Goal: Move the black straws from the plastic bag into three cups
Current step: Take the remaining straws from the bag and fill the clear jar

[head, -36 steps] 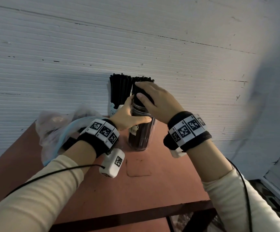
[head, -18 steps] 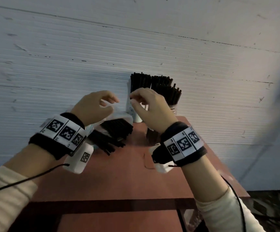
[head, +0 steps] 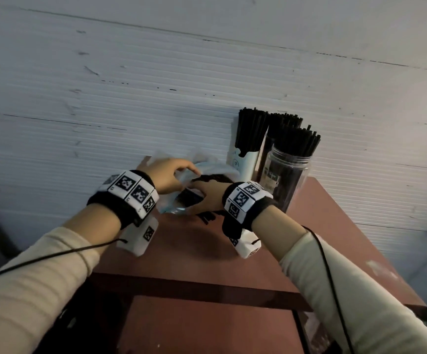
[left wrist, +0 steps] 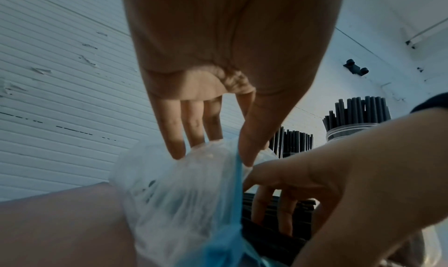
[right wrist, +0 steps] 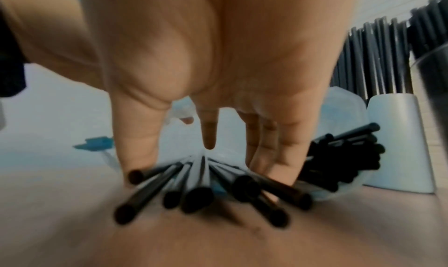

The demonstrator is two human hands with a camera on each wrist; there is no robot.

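Bare reddish-brown table (head: 207,256) lies open in front; three straw-filled cups (head: 287,169) crowd the back right corner, the crinkled clear plastic bag (head: 207,169) just beside them.

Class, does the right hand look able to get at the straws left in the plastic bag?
Probably yes: the right hand already has its fingers around a bunch of straws, while the left hand pinches the plastic bag.

Two arms in long cream sleeves (head: 41,272).
Each wrist has a black band (head: 120,208) with white squares of black dots, a small white box (head: 143,236) underneath, and a thin black wire (head: 330,272).
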